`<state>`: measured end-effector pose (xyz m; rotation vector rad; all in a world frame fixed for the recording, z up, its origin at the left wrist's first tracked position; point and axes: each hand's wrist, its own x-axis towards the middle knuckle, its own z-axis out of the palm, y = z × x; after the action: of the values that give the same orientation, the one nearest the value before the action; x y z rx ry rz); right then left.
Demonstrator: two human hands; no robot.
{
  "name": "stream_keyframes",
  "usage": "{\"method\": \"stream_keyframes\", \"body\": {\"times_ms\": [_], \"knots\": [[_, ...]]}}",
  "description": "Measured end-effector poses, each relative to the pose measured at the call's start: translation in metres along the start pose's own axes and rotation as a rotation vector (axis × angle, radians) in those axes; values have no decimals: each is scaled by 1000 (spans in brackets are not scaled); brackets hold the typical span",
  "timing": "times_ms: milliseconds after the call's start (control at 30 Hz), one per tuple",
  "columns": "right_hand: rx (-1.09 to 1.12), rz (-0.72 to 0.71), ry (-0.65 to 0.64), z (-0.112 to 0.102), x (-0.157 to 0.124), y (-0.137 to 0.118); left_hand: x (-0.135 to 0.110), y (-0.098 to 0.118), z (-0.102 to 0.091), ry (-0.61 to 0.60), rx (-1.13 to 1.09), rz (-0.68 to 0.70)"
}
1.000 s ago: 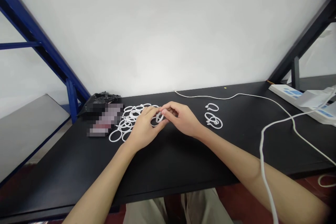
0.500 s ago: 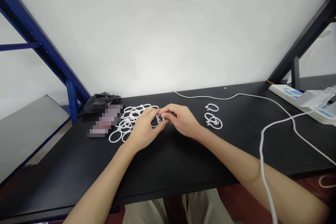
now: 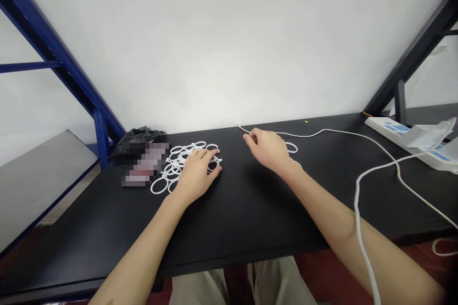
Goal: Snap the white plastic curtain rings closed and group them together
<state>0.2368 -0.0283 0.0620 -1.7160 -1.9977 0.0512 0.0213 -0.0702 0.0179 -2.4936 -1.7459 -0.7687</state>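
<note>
My left hand point(image 3: 195, 174) rests on a pile of thin white rings point(image 3: 159, 185), several of them overlapping, each with a small knob or tab. Its thumb and forefinger are apart, with one white ring point(image 3: 213, 166) lying in the gap between them. My right hand point(image 3: 266, 147) hovers over the table to the right of the pile, fingers curled inward. Whatever those fingers may hold is hidden from this angle. Partly covered behind the right hand are a few separate white rings point(image 3: 292, 147).
A crumpled black plastic bag point(image 3: 138, 137) and a blurred-out pinkish item point(image 3: 146, 167) lie left of the pile on the black table point(image 3: 229, 228). A white cable point(image 3: 358, 186) crosses on the right, near a white-and-blue box point(image 3: 393, 128). Blue metal braces point(image 3: 71, 81) stand at left.
My right hand has parted from the left and moved right, towards the separate rings. My left hand stays on the pile, its thumb and forefinger no longer meeting the right fingers.
</note>
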Motion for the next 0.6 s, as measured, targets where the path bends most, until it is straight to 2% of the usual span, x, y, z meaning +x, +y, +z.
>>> {"method": "stream_keyframes", "body": {"times_ms": [67, 133, 267, 333, 433, 533, 600], "knots": [[-181, 51, -58, 1, 2, 5, 0, -2, 1, -14, 40, -22], [-270, 78, -68, 4, 4, 13, 0, -4, 2, -18, 58, -35], [-298, 133, 27, 18, 14, 35, -1, -4, 2, -13, 54, -45], [-206, 170, -5, 25, 18, 44, -1, -3, 1, -3, 42, -53], [46, 185, -46, 33, 21, 48, -1, -1, 0, 9, 17, -55], [181, 107, -111, 34, 19, 38, -1, 0, -1, 12, -5, -43], [327, 28, -109, 32, 18, 29, -1, 1, -1, 19, -14, -44]]}}
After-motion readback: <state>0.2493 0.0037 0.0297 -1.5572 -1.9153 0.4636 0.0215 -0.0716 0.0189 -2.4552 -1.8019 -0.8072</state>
